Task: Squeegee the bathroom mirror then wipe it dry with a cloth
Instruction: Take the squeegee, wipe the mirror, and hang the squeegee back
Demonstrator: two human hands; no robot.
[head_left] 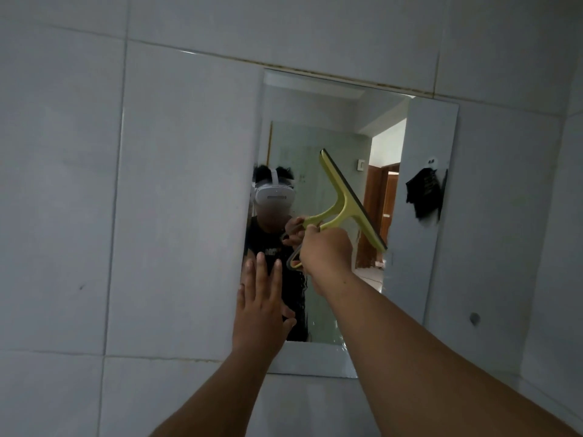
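Observation:
A frameless mirror (422, 279) hangs on the white tiled wall, tilted in my view. My right hand (326, 250) grips the handle of a yellow-green squeegee (344, 197). Its black rubber blade runs diagonally across the middle of the glass, top end up and left, bottom end down and right. My left hand (260, 301) lies flat with fingers spread on the mirror's lower left edge. Water streaks show on the lower glass. No cloth for drying is in my hands.
White wall tiles (157, 184) surround the mirror. The glass reflects a person wearing a white headset, a wooden door, and a dark cloth (424, 190) hanging from a hook. A small round fitting (474, 317) sits on the wall at the right.

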